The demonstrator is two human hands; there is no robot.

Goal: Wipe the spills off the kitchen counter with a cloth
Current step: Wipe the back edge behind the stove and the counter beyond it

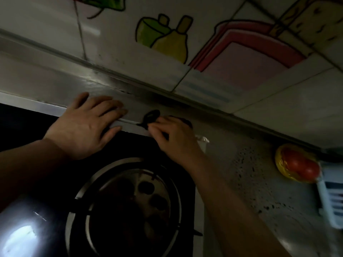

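A dark cloth (152,115) sits at the centre of the frame, bunched under the fingertips of the right hand (173,138), on the grey counter (232,145) just behind the back edge of the stove (130,201). Only a small dark loop of it shows past the fingers; the rest is hidden under the hand. The right hand is curled, fingers pressed together and pinching the cloth against the surface where the counter meets the stove's pale rim.

Just to the left, the left hand (87,125) lies flat with its fingers spread, palm down across the stove's rim and the counter strip behind it, holding nothing. The two hands are near each other but apart.

Below them, in the lower centre, the stove's round burner ring (126,206) with its dark pan supports fills the dim black top. A bright glare sits in the lower left corner.

To the right of the stove the counter is dotted with dark specks (246,169). Further right, near the frame edge, a red and yellow round object (297,164) lies beside a pale blue slotted rack (332,199).

Along the top, the tiled wall (278,101) carries cartoon pictures of bottles and a pink shape.
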